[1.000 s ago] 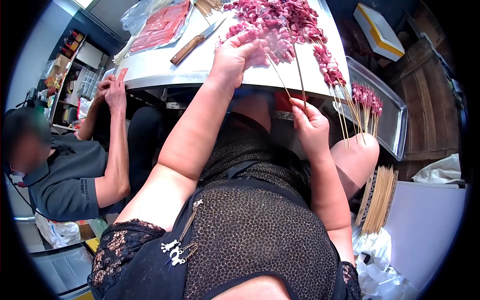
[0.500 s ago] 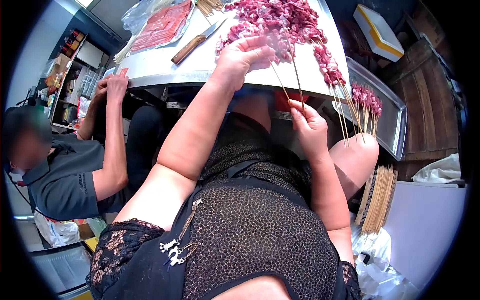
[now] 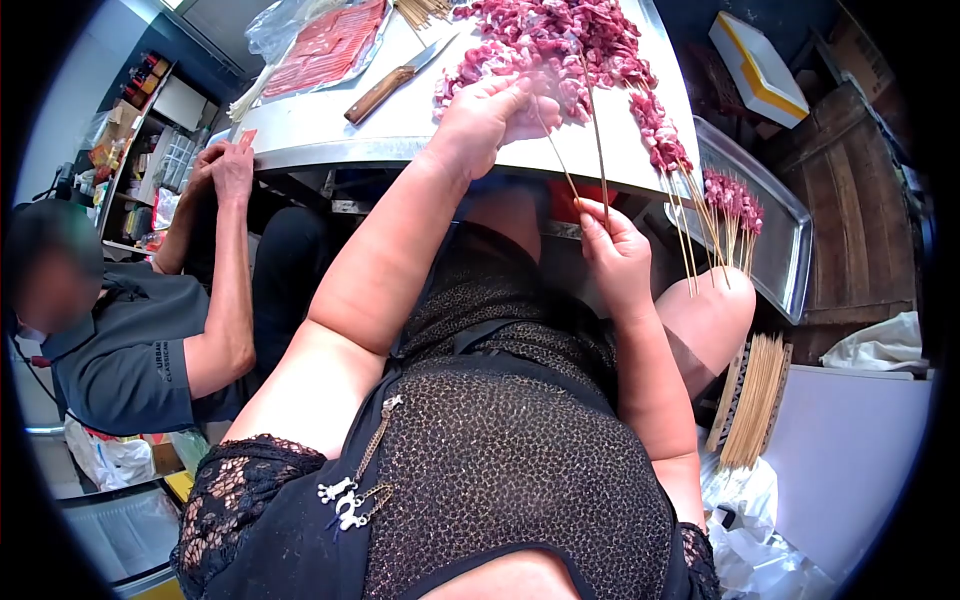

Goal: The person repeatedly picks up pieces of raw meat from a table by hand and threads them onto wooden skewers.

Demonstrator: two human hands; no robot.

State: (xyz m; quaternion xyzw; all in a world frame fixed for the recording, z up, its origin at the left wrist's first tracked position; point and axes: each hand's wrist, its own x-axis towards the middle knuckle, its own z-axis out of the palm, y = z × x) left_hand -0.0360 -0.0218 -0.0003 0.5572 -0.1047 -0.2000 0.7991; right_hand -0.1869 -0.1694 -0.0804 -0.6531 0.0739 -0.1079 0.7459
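My right hand [image 3: 618,250] is closed round the lower ends of two thin skewers [image 3: 602,150], which point up toward the table. Beside the tip of the paler one is my left hand [image 3: 480,120], its thumb and fingers drawn together at the near edge of a heap of cut raw meat [image 3: 560,40]. Blur hides what, if anything, those fingers pinch. Threaded meat skewers [image 3: 658,135] lie at the table's right edge, their bare sticks jutting over it. A wooden-handled knife [image 3: 385,95] rests left of the heap.
The metal-edged white table [image 3: 350,150] carries a bag of sliced reddish meat [image 3: 325,50]. More loaded skewers [image 3: 735,205] sit in a metal tray [image 3: 795,240] at right. Bare skewers [image 3: 755,400] fill a box below. A co-worker [image 3: 140,340] sits at left, hands at the table edge.
My left hand has shifted very slightly at the meat's edge. My right hand keeps hold of both skewers in about the same place.
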